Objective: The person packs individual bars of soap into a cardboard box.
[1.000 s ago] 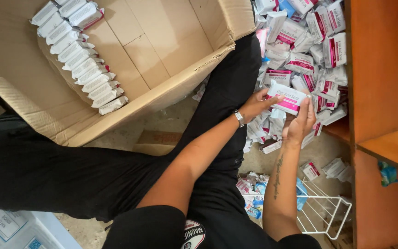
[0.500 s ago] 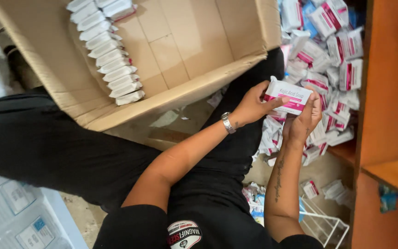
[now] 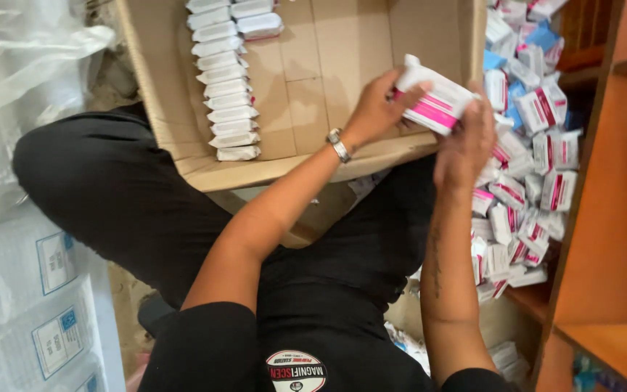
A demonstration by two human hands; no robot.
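Both hands grip one small white carton with a pink stripe [image 3: 433, 101], holding it in the air over the near right corner of a large open brown cardboard box [image 3: 306, 156]: the left hand [image 3: 375, 109], with a metal watch [image 3: 338, 145] at its wrist, clasps the carton's left end, and the right hand [image 3: 466, 141] closes on its right end from below. Inside the cardboard box a neat row of white cartons standing on edge [image 3: 223, 87] runs along the left wall. Just right of the hands lies a loose heap of white-and-pink cartons [image 3: 527, 160], beside an orange wooden shelf unit [image 3: 618, 203]. Clear plastic-wrapped packs [image 3: 30, 290] sit at the far left.
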